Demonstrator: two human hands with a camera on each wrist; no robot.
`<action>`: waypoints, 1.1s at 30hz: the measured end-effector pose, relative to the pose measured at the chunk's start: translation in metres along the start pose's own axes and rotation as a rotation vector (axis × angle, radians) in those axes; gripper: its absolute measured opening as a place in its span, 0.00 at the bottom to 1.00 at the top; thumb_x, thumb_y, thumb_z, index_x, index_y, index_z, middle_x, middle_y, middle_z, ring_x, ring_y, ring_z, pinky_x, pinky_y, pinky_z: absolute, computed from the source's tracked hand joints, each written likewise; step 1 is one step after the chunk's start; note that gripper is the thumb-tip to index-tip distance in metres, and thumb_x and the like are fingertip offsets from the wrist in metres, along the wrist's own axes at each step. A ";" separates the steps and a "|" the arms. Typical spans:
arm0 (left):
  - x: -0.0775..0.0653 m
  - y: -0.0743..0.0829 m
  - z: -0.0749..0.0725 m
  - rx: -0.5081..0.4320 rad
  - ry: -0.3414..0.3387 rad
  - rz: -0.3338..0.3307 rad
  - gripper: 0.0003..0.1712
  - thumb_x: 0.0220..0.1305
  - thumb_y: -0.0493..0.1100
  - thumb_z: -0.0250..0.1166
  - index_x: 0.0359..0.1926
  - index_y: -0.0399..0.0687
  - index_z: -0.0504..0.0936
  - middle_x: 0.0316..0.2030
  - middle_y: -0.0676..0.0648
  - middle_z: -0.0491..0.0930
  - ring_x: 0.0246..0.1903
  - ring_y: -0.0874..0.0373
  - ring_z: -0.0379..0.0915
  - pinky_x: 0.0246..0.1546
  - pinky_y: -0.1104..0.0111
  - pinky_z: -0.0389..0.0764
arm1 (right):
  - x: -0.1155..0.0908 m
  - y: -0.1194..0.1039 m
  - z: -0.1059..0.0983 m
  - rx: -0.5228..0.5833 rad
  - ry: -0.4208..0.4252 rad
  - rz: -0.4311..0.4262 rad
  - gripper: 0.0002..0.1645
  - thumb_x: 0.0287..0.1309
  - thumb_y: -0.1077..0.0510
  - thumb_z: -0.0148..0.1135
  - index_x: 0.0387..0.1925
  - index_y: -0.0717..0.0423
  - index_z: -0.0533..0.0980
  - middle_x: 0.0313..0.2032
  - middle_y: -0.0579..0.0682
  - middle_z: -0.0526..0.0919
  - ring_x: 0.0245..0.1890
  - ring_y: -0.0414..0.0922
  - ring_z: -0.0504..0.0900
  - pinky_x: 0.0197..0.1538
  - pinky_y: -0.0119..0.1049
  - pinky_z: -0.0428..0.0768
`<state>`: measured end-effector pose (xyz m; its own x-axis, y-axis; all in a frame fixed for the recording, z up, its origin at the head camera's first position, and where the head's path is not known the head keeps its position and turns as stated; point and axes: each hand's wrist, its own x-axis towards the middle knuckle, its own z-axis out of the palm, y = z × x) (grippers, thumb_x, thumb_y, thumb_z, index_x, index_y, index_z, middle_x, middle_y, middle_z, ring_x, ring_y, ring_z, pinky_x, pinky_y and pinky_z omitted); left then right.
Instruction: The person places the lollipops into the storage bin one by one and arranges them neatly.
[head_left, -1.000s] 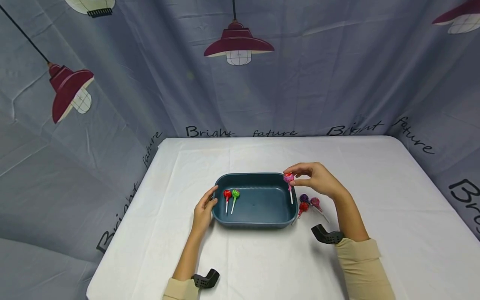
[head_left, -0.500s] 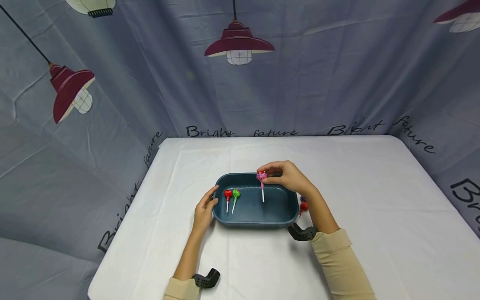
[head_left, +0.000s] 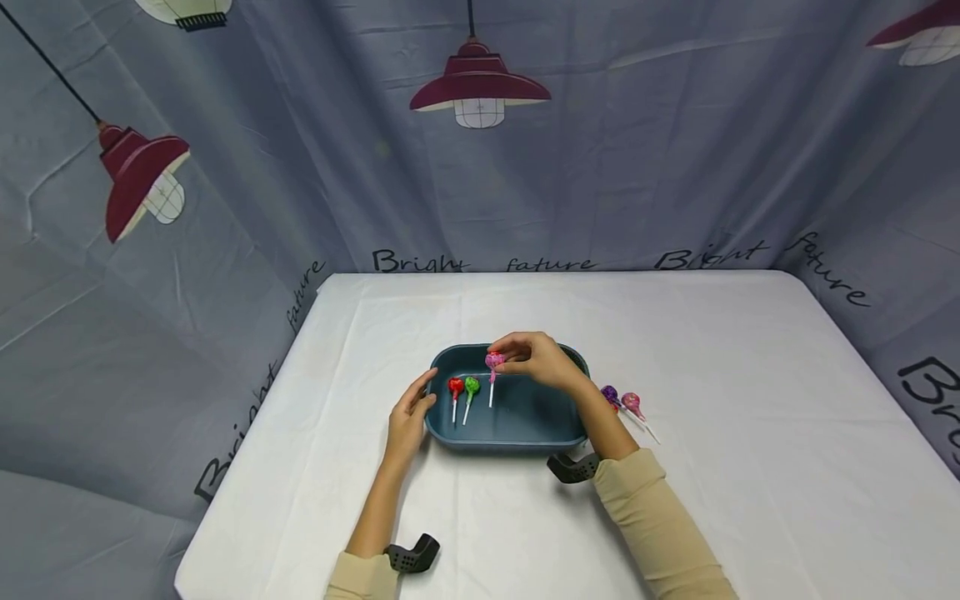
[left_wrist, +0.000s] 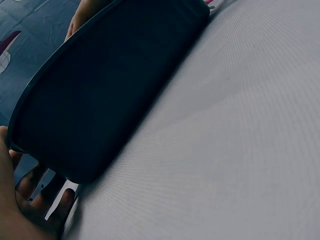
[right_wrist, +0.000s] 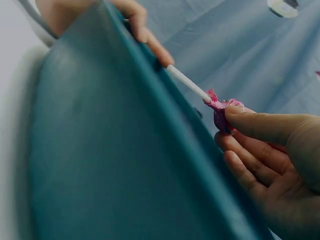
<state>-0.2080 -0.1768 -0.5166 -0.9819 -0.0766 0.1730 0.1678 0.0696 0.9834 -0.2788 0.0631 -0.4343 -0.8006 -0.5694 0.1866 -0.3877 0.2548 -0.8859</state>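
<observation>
A lollipop [head_left: 494,360] with a pink wrapper hangs stick-down over the dark blue-green tray [head_left: 525,446]. My right hand [head_left: 534,357] pinches its candy head between thumb and fingers, and the right wrist view shows the white stick [right_wrist: 187,82] pointing away from that hand. At the tray's left end, my left hand [head_left: 407,427] holds the rim, its fingers [left_wrist: 42,192] spread against the outer end wall. Inside the tray, a red lollipop [head_left: 455,386] and a green lollipop [head_left: 471,386] lie side by side, left of the held one.
To the tray's right, a purple lollipop [head_left: 610,395] and a pink lollipop [head_left: 632,403] lie on the white tablecloth [head_left: 712,358], with a red one mostly hidden by my right forearm. A grey curtain [head_left: 637,167] with printed lamps stands behind the table.
My right hand has carried the pink lollipop leftward from the tray's right rim to beside the green one, dipping slightly at the end. My left hand and the tray have stayed in place.
</observation>
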 end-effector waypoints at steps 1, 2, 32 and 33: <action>0.001 -0.004 0.000 -0.003 0.006 -0.002 0.22 0.65 0.33 0.54 0.60 0.45 0.73 0.62 0.45 0.66 0.62 0.52 0.59 0.57 0.74 0.65 | 0.002 0.006 0.003 0.000 -0.003 -0.002 0.17 0.51 0.69 0.64 0.45 0.68 0.77 0.39 0.61 0.82 0.37 0.53 0.80 0.39 0.39 0.80; 0.002 -0.008 0.000 -0.005 0.010 -0.002 0.22 0.65 0.34 0.54 0.60 0.47 0.73 0.62 0.46 0.66 0.62 0.53 0.59 0.57 0.74 0.65 | 0.005 0.011 0.006 -0.002 -0.004 0.000 0.17 0.51 0.69 0.64 0.45 0.67 0.77 0.39 0.60 0.82 0.37 0.52 0.81 0.39 0.38 0.80; 0.001 -0.014 0.000 0.022 0.021 0.004 0.21 0.66 0.39 0.54 0.59 0.57 0.74 0.60 0.55 0.68 0.60 0.62 0.62 0.58 0.72 0.64 | 0.014 0.048 0.027 -0.216 -0.110 0.120 0.11 0.50 0.67 0.65 0.39 0.60 0.79 0.37 0.51 0.82 0.38 0.43 0.81 0.41 0.32 0.79; 0.001 -0.013 0.000 0.020 0.018 0.000 0.21 0.66 0.38 0.54 0.59 0.57 0.74 0.60 0.55 0.68 0.60 0.62 0.62 0.58 0.72 0.64 | 0.014 0.048 0.027 -0.224 -0.108 0.116 0.11 0.50 0.67 0.65 0.38 0.60 0.79 0.37 0.51 0.82 0.38 0.43 0.81 0.41 0.31 0.79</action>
<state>-0.2109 -0.1777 -0.5293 -0.9802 -0.0949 0.1741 0.1658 0.0890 0.9821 -0.2961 0.0467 -0.4855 -0.7967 -0.6035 0.0323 -0.3972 0.4825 -0.7807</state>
